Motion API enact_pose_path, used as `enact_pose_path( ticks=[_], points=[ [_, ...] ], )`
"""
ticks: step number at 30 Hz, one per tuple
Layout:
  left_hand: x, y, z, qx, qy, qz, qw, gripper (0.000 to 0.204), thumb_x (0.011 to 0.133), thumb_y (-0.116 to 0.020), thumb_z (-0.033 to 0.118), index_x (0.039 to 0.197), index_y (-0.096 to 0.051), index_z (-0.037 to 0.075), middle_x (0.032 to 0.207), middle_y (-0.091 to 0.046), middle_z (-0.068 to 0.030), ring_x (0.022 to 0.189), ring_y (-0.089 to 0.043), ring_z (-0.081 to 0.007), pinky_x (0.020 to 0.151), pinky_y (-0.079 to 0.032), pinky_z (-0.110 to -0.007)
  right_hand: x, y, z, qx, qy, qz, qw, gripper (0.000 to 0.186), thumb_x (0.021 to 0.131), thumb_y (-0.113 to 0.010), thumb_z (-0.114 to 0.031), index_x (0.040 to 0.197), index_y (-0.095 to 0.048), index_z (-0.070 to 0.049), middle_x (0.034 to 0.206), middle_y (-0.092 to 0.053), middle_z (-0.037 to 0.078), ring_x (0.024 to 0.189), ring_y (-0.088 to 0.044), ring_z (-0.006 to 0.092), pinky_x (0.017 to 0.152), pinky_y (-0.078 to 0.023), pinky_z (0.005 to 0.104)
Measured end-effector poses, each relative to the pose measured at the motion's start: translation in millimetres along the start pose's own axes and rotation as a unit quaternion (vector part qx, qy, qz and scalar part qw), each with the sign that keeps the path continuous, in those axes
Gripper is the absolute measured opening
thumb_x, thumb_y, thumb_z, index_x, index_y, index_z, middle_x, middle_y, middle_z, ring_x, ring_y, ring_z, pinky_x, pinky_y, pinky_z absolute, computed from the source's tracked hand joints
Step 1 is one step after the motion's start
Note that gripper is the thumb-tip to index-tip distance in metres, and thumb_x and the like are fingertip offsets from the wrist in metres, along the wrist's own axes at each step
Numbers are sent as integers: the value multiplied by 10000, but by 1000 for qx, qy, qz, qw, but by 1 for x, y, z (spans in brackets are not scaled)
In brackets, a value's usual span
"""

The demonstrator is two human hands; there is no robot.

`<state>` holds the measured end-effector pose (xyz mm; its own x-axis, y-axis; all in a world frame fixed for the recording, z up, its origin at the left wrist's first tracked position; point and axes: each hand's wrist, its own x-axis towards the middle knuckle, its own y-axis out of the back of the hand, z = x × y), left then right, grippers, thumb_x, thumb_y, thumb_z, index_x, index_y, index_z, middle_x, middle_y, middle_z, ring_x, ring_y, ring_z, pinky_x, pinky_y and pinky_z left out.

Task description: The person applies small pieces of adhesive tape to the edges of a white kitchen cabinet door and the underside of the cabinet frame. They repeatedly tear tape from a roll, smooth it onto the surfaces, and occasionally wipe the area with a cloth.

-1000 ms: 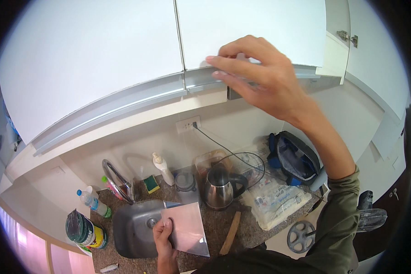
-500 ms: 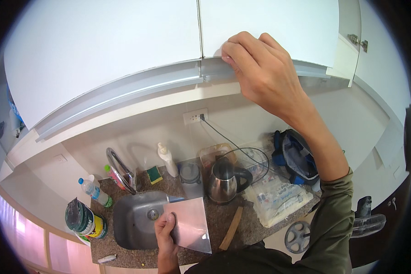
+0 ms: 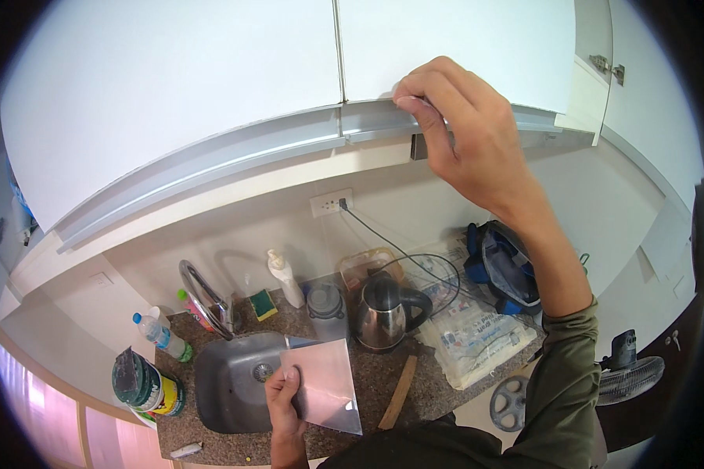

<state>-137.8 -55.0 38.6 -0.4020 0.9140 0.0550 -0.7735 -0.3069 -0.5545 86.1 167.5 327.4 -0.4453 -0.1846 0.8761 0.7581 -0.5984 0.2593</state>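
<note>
Up at the lower edge of the white cabinet door (image 3: 454, 47), my right hand (image 3: 465, 129) is closed, thumb and fingertips pinched together. Whatever sits between those fingertips, if anything, is too small to make out. A grey metal strip (image 3: 375, 121) runs along the cabinet just beneath the door. Below, beside the sink (image 3: 235, 418), my left hand (image 3: 284, 399) grips a flat, shiny pinkish sheet (image 3: 325, 383) by its left side, thumb on top. Behind the sheet's upper edge a bluish edge of something shows.
On the stone counter stand an electric kettle (image 3: 382, 316), a lidded jar (image 3: 325, 301), a white pump bottle (image 3: 285, 277), a sponge (image 3: 264, 305), a water bottle (image 3: 163, 336) and a green tub (image 3: 145, 383). Newspaper (image 3: 477, 344), a wooden strip (image 3: 399, 392) and a blue-black bag (image 3: 504, 270) lie right.
My right hand has shifted slightly right along the door's edge and turned, uncovering a dark rectangular piece under the cabinet. My left hand keeps its hold on the sheet.
</note>
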Motion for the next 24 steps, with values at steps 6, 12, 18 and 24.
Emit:
enact_pose_path(
  ticks=[6, 12, 18, 24],
  points=[
    [1, 2, -1, 2, 3, 6, 1000, 318, 1019, -636, 266, 1086, -700, -38, 949, -724, -61, 792, -646, -108, 727, -510, -266, 6, 18, -3, 30, 2, -29, 999, 129, 866, -670, -10, 993, -664, -35, 1025, -690, 89, 877, -661, 284, 761, -517, 389],
    [1, 3, -2, -9, 6, 2, 1000, 324, 1019, -635, 266, 1103, -696, -40, 960, -724, -65, 797, -648, -113, 734, -510, -265, -7, -8, -28, -115, 69, 12, 991, 418, 795, -696, 55, 1209, -691, -8, 1238, -701, 151, 1107, -679, 280, 977, -542, 406],
    [-1, -4, -1, 11, -9, -14, 1000, 339, 1005, -652, 268, 1123, -688, -48, 991, -727, -78, 826, -663, -128, 761, -523, -274, -33, -23, -37, 46, 17, 50, 998, 502, 797, -654, 60, 1297, -648, 16, 1317, -661, 158, 1180, -653, 316, 1042, -511, 456],
    [-16, -11, -1, 21, -4, -17, 1000, 345, 1001, -655, 273, 1129, -688, -45, 997, -728, -81, 847, -672, -137, 774, -528, -279, -36, -16, -44, 59, -18, 58, 996, 448, 831, -654, 12, 1279, -662, -8, 1320, -660, 157, 1168, -659, 325, 1057, -498, 468]
  ],
)
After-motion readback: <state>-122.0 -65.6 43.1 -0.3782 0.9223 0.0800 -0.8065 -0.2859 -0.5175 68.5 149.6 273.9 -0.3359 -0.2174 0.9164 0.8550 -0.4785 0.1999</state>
